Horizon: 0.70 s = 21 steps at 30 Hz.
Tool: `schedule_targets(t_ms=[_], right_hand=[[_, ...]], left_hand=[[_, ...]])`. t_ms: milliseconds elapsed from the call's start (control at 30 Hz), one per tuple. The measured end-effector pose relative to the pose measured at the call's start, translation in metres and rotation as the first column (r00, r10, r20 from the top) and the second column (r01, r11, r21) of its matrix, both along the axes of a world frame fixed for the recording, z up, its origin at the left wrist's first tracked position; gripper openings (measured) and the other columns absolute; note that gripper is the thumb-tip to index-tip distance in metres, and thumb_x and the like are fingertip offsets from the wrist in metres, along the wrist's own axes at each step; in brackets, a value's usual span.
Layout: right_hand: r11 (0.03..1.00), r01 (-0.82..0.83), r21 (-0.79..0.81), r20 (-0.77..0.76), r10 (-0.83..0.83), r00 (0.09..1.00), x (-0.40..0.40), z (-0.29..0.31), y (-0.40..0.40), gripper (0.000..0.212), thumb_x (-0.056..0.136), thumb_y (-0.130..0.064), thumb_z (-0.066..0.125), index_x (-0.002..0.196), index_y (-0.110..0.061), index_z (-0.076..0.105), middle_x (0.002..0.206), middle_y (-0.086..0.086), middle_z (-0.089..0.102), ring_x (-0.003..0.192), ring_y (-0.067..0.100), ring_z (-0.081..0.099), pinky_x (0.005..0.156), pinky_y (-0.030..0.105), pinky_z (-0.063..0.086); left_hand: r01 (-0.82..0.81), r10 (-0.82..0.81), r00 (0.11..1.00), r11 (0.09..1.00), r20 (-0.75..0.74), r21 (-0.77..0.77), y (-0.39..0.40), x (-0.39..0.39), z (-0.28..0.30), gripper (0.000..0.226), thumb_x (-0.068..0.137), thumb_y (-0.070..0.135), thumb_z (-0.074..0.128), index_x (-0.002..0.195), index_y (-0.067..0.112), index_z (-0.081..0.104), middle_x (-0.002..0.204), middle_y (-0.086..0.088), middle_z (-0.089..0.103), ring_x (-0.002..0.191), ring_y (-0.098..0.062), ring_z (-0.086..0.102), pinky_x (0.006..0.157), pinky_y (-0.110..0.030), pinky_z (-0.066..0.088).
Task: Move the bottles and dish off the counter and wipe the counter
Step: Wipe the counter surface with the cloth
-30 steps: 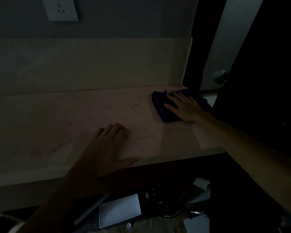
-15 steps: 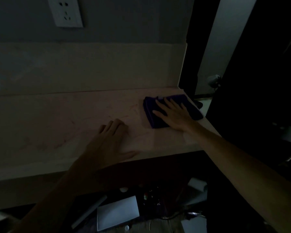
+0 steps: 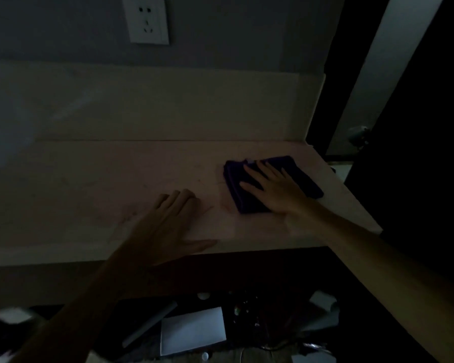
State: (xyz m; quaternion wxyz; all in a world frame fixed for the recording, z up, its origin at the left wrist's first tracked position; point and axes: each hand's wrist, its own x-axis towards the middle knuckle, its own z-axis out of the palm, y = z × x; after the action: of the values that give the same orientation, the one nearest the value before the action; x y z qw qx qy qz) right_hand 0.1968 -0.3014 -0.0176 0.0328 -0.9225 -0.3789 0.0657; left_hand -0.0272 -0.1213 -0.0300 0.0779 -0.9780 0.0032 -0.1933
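The scene is very dim. A pale counter (image 3: 95,184) fills the middle of the view, and I see no bottles or dish on it. A folded dark purple cloth (image 3: 236,189) lies on the counter's right part. My right hand (image 3: 275,191) presses flat on that cloth with fingers spread. My left hand (image 3: 168,221) rests palm down on the bare counter near the front edge, to the left of the cloth, holding nothing.
A pale backsplash (image 3: 168,106) rises behind the counter, with a white wall socket (image 3: 146,20) above it. The counter ends at the right by a dark gap and a door frame (image 3: 378,64). Below the front edge lie a white sheet (image 3: 193,331) and dark clutter.
My right hand has slid the cloth leftward along the counter, away from the right edge. My left hand has stayed flat in about the same spot.
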Motion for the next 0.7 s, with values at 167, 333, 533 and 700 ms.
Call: schedule_targets(t_ms=[167,333,533,700], right_hand=[[0.997,0.065,0.043,-0.021,-0.064,0.998,0.066,0.003,0.085,0.077,0.086,-0.079,0.008,0.153,-0.042,0.0,0.164,-0.004,-0.005,0.151,0.019,-0.002,0.121,0.046,-0.002],[0.996,0.066,0.054,-0.009,-0.066,0.998,0.068,0.003,0.098,0.077,0.086,-0.078,0.007,0.153,-0.041,0.001,0.165,-0.001,-0.004,0.151,0.021,-0.001,0.121,0.048,-0.003],[0.997,-0.037,0.072,0.012,0.037,0.999,-0.03,0.001,0.043,0.075,0.086,-0.077,0.006,0.153,-0.042,0.002,0.165,-0.004,-0.004,0.151,0.019,-0.001,0.121,0.048,-0.001],[0.988,-0.096,0.119,0.053,0.091,0.994,-0.117,-0.012,0.007,0.075,0.085,-0.078,0.001,0.152,-0.044,0.002,0.164,-0.009,-0.005,0.151,0.014,-0.004,0.122,0.045,-0.001]], left_hand=[[-0.048,0.046,0.998,0.998,-0.039,-0.045,0.003,0.002,0.001,0.09,0.074,0.089,0.034,0.12,0.015,0.054,0.119,-0.002,0.051,0.1,-0.023,0.05,0.088,-0.034,0.036],[-0.055,0.055,0.998,0.998,-0.023,-0.039,0.003,0.0,0.002,0.093,0.071,0.091,0.034,0.119,0.014,0.054,0.118,-0.001,0.051,0.1,-0.022,0.05,0.087,-0.032,0.036],[-0.045,0.046,0.999,0.997,0.022,-0.059,0.001,-0.007,0.002,0.085,0.078,0.084,0.038,0.114,0.01,0.057,0.113,-0.003,0.053,0.097,-0.023,0.053,0.084,-0.035,0.04],[-0.058,0.057,0.998,0.998,-0.019,-0.025,0.025,-0.035,0.0,0.079,0.082,0.079,0.035,0.118,0.011,0.055,0.118,-0.005,0.052,0.102,-0.025,0.053,0.087,-0.037,0.039]])
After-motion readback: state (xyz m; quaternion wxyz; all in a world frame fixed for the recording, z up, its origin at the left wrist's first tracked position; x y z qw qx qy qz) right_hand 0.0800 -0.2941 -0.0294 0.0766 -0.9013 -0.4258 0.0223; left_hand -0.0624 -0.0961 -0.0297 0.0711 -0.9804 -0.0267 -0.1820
